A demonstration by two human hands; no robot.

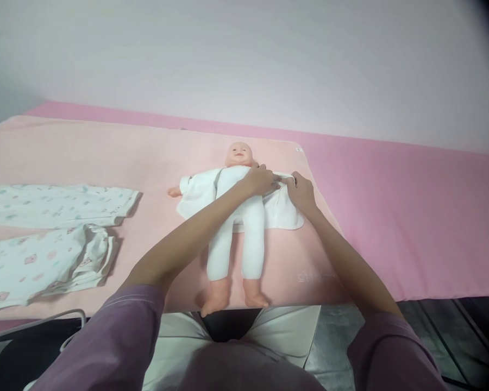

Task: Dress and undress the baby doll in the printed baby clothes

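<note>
1. Cable (77, 311) loops at the front edge on the left, close to the left purple sleeve (130, 315), where it might snag.
2. The doll (250, 217) lies on its back on the peach mat (118, 157), feet at the front edge, probably to keep it within easy reach. Little mat remains past its toes.
3. Two printed garments (57, 205) lie to its left, apart from it, presumably to leave both arms space.
4. A white jacket (285, 209) lies open under the doll, panels spread both ways; the sleeve at picture-left has the doll's hand coming out.
5. The right hand (302, 193) pinches the other sleeve between its fingers, seemingly to keep the cloth taut.
6. The left hand (264, 179) bends over that same shoulder; I cannot tell what its fingers grip.
7. Beyond the mat's right edge, a pink sheet (424, 217) runs on, so sideways room looks widest there.
8. The pale wall (244, 60) limits reach behind the doll's head.
</note>
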